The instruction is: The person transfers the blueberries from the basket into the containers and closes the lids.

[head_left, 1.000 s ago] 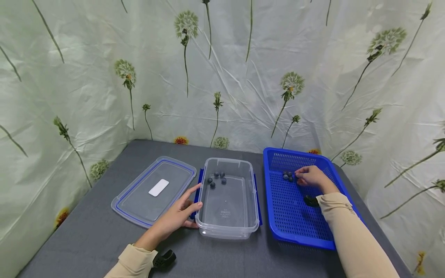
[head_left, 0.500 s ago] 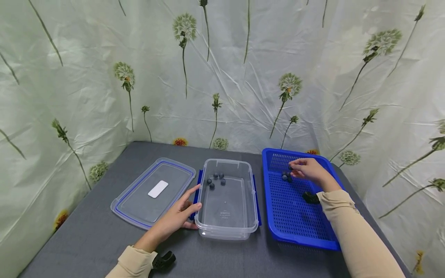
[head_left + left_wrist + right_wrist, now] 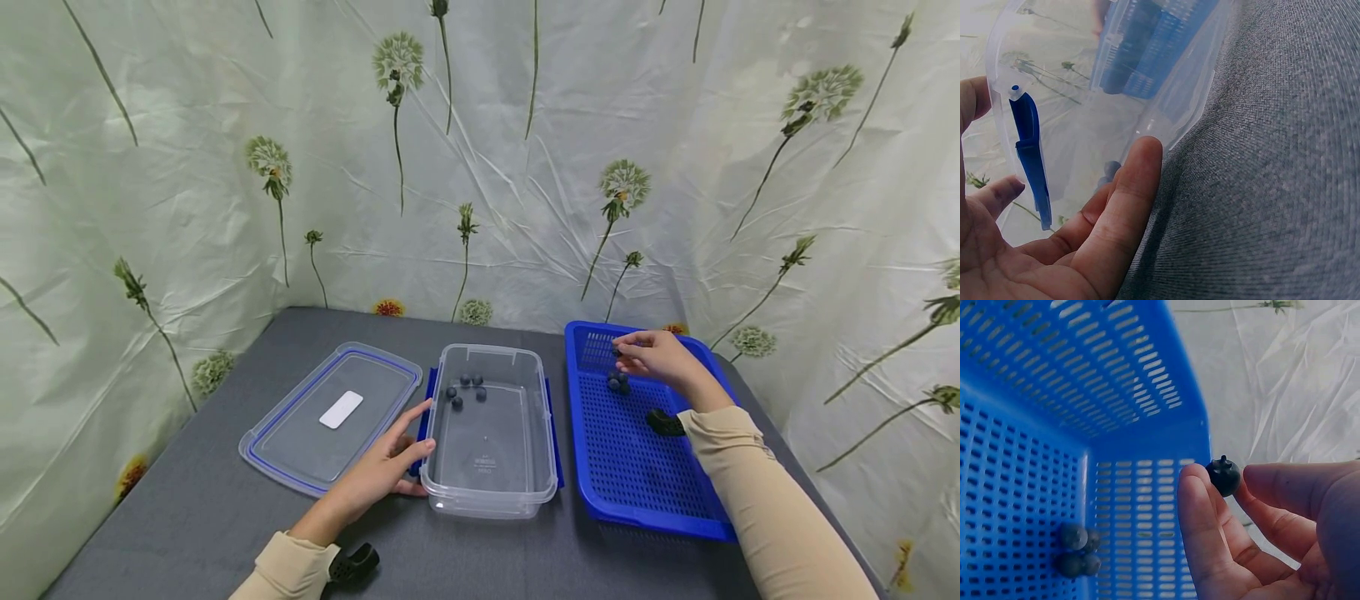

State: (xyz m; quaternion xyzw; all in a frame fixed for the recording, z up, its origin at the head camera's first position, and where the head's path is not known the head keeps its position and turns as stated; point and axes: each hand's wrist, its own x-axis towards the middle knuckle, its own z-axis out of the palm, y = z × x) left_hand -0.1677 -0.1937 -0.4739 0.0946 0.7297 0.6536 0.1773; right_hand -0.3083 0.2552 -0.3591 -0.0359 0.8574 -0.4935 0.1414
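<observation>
My right hand (image 3: pixel 666 363) is raised over the far end of the blue plastic basket (image 3: pixel 576 433). Between thumb and fingertips it pinches a dark blueberry (image 3: pixel 1225 477), whose crown shows in the right wrist view. Several more blueberries (image 3: pixel 1074 565) sit clustered on the basket floor below. My left hand (image 3: pixel 375 462) rests against the left side of the clear plastic food container (image 3: pixel 491 500), its fingers fairly straight along the wall and rim by the blue side latch (image 3: pixel 1030 156). Inside the container, several blueberries (image 3: pixel 457 402) lie toward the far left.
The container's clear lid (image 3: pixel 300 462), with a blue seal and a white label (image 3: pixel 341 410), lies flat to the left. Everything stands on a grey cloth-covered table (image 3: pixel 187 500). A flower-patterned curtain (image 3: pixel 322 167) hangs behind and along both sides.
My right hand has picked a blueberry from the cluster in the basket and lifted it up and slightly left. The left hand has stayed at the container.
</observation>
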